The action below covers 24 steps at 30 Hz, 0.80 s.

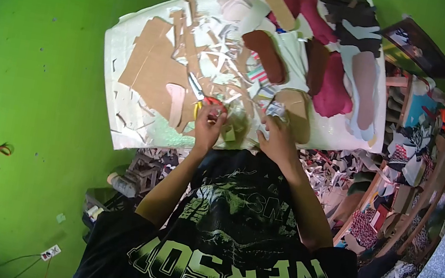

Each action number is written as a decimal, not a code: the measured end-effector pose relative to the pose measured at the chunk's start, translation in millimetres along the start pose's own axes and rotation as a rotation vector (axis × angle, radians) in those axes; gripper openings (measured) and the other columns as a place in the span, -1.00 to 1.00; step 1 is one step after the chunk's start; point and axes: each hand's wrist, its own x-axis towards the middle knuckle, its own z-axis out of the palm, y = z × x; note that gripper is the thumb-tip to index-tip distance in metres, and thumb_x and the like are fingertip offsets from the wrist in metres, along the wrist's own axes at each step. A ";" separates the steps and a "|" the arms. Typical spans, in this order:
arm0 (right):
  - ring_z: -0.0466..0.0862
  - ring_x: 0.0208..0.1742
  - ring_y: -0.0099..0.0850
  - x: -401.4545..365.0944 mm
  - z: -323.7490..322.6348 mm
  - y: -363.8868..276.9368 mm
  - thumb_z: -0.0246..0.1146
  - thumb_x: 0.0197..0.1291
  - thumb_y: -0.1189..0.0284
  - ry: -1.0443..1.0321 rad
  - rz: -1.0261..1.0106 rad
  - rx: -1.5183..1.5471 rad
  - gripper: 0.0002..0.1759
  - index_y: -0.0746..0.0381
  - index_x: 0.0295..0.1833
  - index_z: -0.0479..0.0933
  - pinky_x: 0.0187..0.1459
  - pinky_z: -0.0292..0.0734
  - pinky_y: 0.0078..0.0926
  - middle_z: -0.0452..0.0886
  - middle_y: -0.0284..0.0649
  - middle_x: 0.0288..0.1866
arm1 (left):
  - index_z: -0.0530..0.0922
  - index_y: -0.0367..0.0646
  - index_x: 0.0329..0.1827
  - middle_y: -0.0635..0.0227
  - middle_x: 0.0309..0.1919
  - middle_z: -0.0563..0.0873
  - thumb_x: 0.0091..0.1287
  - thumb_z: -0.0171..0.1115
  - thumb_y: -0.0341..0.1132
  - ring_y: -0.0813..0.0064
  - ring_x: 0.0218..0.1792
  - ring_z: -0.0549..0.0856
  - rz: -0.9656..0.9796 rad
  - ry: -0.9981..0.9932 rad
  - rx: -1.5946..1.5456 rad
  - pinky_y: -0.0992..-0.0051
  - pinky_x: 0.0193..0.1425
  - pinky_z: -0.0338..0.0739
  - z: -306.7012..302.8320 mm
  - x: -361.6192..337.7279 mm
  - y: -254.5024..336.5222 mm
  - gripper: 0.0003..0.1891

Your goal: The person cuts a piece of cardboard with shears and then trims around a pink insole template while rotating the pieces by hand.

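My left hand (209, 128) is curled at the handles of a pair of scissors (196, 85). One handle is red, the other yellow, and the blades point away to the upper left. My right hand (279, 142) has its fingers bent together beside a crumpled patterned scrap (275, 108); what they pinch, if anything, is too small to make out. Just beyond it lies a tan sole-shaped piece (295, 107). Left of the scissors, a pale pink sole-shaped piece (175, 102) rests on a brown cardboard sheet (153, 58).
Dark red, brown and pink sole-shaped pieces (336, 84) cover the right of the white table (115, 69). White and brown offcuts (217, 49) lie heaped in the middle. Right of the table stands a wooden rack (428, 187) amid fabric scraps. A green wall (37, 76) is at left.
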 end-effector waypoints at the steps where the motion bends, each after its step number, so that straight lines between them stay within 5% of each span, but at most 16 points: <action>1: 0.64 -0.09 0.05 6.2 13.2 -9.0 0.34 0.14 0.46 -0.067 0.000 0.001 -0.69 0.28 -0.03 0.46 -0.05 0.56 -0.04 0.61 0.02 -0.13 | 0.62 -0.18 0.03 0.35 -0.21 0.57 0.31 0.42 -0.37 0.58 -0.29 0.61 -0.018 0.046 0.027 0.54 -0.22 0.58 -17.9 -5.7 -10.5 -0.73; 3: 0.62 -0.04 0.06 20.2 48.3 -21.1 0.30 0.15 0.47 -0.161 -0.023 0.001 -0.72 0.28 -0.03 0.47 -0.03 0.56 -0.03 0.60 0.02 -0.10 | 0.59 -0.16 0.09 0.24 -0.09 0.58 0.27 0.44 -0.35 0.36 -0.16 0.64 -0.121 0.100 0.099 0.41 -0.08 0.60 -55.3 -8.0 -28.3 -0.65; 6: 0.61 -0.02 0.07 38.4 101.2 -43.3 0.30 0.14 0.47 -0.155 -0.111 -0.035 -0.71 0.28 -0.03 0.47 -0.01 0.55 -0.03 0.57 0.04 -0.11 | 0.56 -0.14 0.16 0.12 0.03 0.54 0.22 0.45 -0.35 0.14 0.04 0.57 0.163 0.159 0.470 0.24 0.14 0.53 -101.0 -4.9 -62.0 -0.57; 7: 0.60 -0.02 0.06 46.3 127.7 -43.7 0.33 0.11 0.47 -0.083 -0.149 -0.051 -0.62 0.31 0.05 0.48 0.03 0.55 -0.05 0.55 0.05 -0.08 | 0.55 -0.10 0.19 0.05 0.11 0.50 0.16 0.48 -0.35 -0.01 0.16 0.48 0.063 0.129 0.427 0.14 0.29 0.42 -110.3 -3.3 -67.8 -0.49; 14: 0.57 0.14 0.04 57.9 200.6 -66.7 0.40 0.02 0.54 0.070 0.048 -0.215 -0.44 0.27 0.19 0.46 0.11 0.54 -0.08 0.53 0.04 0.07 | 0.56 -0.11 0.20 -0.06 0.17 0.46 0.00 0.47 -0.35 -0.12 0.09 0.52 0.044 -0.140 0.412 0.10 0.25 0.49 -171.4 19.6 -99.5 -0.40; 18: 0.62 0.02 0.13 57.6 207.8 -86.7 0.41 0.02 0.50 0.111 0.142 -0.284 -0.44 0.23 0.18 0.42 -0.02 0.59 -0.01 0.59 0.06 0.02 | 0.51 -0.16 0.22 -0.08 0.10 0.53 -0.02 0.53 -0.28 -0.11 0.11 0.56 0.112 -0.113 0.296 0.15 0.24 0.50 -203.8 34.4 -123.8 -0.33; 24: 0.74 -0.21 -0.20 55.6 223.7 -71.0 0.43 -0.01 0.54 0.038 0.577 0.330 -0.32 0.28 0.28 0.36 -0.22 0.65 -0.29 0.66 -0.05 -0.13 | 0.59 -0.21 0.07 0.03 0.09 0.60 0.01 0.53 -0.30 0.00 0.11 0.59 0.067 -0.178 0.124 0.20 0.27 0.48 -260.9 66.8 -114.6 -0.48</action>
